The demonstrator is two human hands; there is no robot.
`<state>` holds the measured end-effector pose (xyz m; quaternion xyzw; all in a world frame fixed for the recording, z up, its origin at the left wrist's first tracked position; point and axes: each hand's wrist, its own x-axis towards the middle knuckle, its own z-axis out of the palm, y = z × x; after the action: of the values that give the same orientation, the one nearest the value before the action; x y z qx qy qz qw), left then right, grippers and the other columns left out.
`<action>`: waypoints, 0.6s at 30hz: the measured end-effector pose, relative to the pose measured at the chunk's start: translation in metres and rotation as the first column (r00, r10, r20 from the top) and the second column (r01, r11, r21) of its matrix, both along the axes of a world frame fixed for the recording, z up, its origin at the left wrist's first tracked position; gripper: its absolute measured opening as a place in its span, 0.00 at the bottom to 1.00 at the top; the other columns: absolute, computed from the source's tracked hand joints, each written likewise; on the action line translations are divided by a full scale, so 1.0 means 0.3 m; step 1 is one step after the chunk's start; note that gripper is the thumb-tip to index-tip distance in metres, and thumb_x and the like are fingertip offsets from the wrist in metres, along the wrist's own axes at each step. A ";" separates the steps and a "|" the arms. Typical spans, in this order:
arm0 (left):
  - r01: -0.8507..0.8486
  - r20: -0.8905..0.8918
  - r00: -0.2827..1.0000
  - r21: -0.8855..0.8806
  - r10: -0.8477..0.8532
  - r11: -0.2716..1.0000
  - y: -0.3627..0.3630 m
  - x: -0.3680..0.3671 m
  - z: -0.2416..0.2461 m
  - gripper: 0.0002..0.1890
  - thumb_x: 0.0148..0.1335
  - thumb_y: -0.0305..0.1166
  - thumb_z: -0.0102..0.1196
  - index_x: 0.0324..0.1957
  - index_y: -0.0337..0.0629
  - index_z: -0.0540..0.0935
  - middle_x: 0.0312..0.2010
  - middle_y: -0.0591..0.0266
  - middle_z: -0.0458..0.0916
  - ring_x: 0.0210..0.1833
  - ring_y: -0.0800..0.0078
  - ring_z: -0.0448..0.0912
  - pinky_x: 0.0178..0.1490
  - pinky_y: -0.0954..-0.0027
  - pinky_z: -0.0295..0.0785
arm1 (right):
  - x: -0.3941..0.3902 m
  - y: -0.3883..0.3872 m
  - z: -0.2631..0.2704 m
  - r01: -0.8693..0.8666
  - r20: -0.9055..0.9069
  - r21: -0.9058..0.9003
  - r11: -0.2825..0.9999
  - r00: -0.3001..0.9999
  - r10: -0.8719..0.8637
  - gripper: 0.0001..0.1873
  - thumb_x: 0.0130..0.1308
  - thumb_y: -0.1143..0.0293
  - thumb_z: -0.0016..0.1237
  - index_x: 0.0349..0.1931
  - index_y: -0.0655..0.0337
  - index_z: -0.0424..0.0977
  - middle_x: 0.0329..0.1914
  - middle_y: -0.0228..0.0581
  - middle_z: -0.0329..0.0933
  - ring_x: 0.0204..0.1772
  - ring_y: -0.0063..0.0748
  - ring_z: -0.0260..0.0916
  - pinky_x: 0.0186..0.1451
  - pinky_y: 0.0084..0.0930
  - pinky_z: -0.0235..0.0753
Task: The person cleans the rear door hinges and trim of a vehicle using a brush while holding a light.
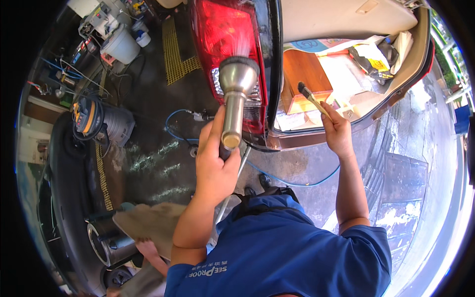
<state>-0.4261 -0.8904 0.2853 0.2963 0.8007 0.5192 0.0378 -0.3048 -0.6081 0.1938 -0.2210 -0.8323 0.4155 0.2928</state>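
My left hand is closed around the dark handle of a metal tool with a wide bristled, round head, a cleaning gun by its look. Its head points at a red car tail light, and a pale blur like spray or air shows in front of it. Between the fingers of my right hand is a brush with a wooden handle and dark bristles. The bristles overlap the view of a reddish wooden box inside the car's open rear; whether they touch it I cannot tell.
Papers and a black and yellow bag lie in the beige-lined trunk. A blue hose crosses the wet floor. On the left stand a vacuum cleaner, a white bucket and a metal drum. Another person's arm holds a brown cloth.
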 end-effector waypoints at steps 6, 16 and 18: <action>0.084 -0.034 0.995 -0.128 -0.089 0.988 -0.150 0.089 -0.150 0.36 0.53 0.15 0.54 0.68 0.34 0.66 0.59 0.52 0.71 0.49 0.71 0.74 0.53 0.71 0.70 | -0.026 0.040 -0.048 0.003 0.024 -0.014 1.000 1.000 -0.003 0.16 0.70 0.76 0.48 0.57 0.68 0.75 0.30 0.31 0.77 0.33 0.15 0.68 0.36 0.17 0.70; -0.128 0.350 0.892 -0.409 0.285 0.903 -0.474 0.311 -0.375 0.31 0.54 0.21 0.52 0.64 0.36 0.70 0.58 0.43 0.73 0.62 0.48 0.72 0.65 0.60 0.65 | -0.304 -0.073 -0.160 0.005 -0.323 0.385 0.923 0.938 0.130 0.18 0.67 0.78 0.51 0.57 0.64 0.74 0.39 0.49 0.82 0.32 0.40 0.80 0.35 0.31 0.78; -0.155 0.315 0.902 -0.401 0.295 0.903 -0.544 0.352 -0.380 0.31 0.54 0.20 0.52 0.64 0.36 0.70 0.58 0.43 0.73 0.62 0.48 0.72 0.65 0.60 0.65 | -0.321 -0.089 -0.358 0.009 -0.143 0.497 0.867 0.987 0.071 0.24 0.66 0.78 0.51 0.63 0.60 0.70 0.37 0.51 0.81 0.35 0.45 0.80 0.37 0.32 0.79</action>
<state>-0.3205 -1.0537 0.1712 0.0852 0.8911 0.4075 0.1804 -0.4010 -0.6349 0.0865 -0.0916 -0.8890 0.2083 0.3973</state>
